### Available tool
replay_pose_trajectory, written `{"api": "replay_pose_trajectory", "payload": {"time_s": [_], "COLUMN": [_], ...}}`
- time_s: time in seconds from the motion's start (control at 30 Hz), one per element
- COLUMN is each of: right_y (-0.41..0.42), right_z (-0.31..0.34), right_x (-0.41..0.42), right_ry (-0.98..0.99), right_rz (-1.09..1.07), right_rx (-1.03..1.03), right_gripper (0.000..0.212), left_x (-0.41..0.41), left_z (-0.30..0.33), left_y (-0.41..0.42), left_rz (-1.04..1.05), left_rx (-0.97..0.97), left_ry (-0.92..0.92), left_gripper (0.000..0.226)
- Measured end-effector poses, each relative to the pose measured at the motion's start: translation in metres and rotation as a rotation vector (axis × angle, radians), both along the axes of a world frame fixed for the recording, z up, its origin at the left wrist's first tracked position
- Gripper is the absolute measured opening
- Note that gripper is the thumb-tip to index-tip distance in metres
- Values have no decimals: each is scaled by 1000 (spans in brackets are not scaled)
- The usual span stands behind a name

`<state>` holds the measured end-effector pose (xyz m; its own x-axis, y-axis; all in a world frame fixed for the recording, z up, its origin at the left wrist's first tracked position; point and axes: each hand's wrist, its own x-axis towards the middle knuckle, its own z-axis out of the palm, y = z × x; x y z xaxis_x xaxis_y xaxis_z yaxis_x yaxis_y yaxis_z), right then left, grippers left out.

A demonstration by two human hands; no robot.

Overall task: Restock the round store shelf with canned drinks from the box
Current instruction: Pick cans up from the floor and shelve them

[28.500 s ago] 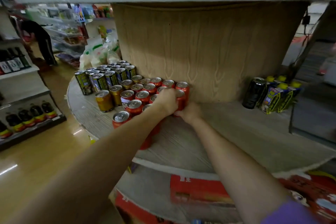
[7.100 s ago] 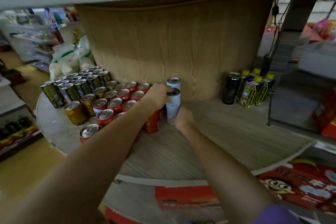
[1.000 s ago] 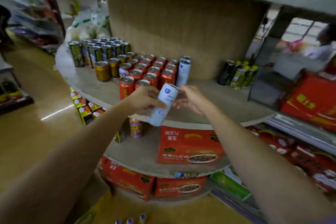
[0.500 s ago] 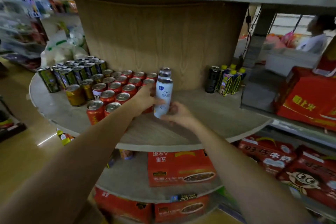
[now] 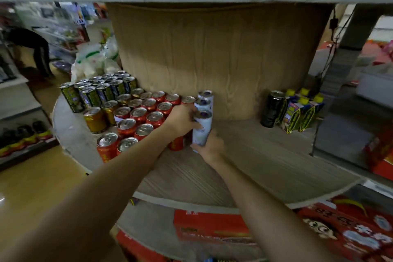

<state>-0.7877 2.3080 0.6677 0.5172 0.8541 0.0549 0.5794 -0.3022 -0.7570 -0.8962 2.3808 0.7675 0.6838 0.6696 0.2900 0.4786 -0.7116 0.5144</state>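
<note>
Both hands are on the white can [image 5: 202,128] at frame centre: my left hand [image 5: 182,120] wraps its upper side, my right hand [image 5: 209,144] cups the base, steadying it as I seat it. It stands upright, top up, fronting two matching cans [image 5: 204,100] beside the red cans [image 5: 148,112] on the round shelf [image 5: 255,159].

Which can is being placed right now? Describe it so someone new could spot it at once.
Start at the wooden column in the middle of the round shelf. A short row of white cans runs out from it, beside the red cans. It is the front white can, held by the left hand and right hand.
</note>
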Motion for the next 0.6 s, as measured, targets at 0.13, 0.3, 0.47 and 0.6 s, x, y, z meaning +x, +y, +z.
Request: {"api": "replay_pose_trajectory", "payload": {"time_s": [0.13, 0.3, 0.47, 0.6], "right_y": [13, 22, 29, 28], "right_z": [-1, 1, -1, 4], "right_x": [5, 10, 11, 0], "right_ry": [-2, 17, 32, 62], "right_rz": [37, 18, -21, -67], "right_rx": [19, 13, -27, -37], "right_gripper": [67, 74, 97, 95], "left_x": [9, 19, 25, 27], "left_z": [2, -2, -6, -10], "left_y": [15, 24, 23, 24], "left_rz": [52, 105, 151, 205], "left_rx": [63, 21, 23, 14], "left_ry": [138, 78, 35, 46], "left_gripper": [54, 50, 43, 45]}}
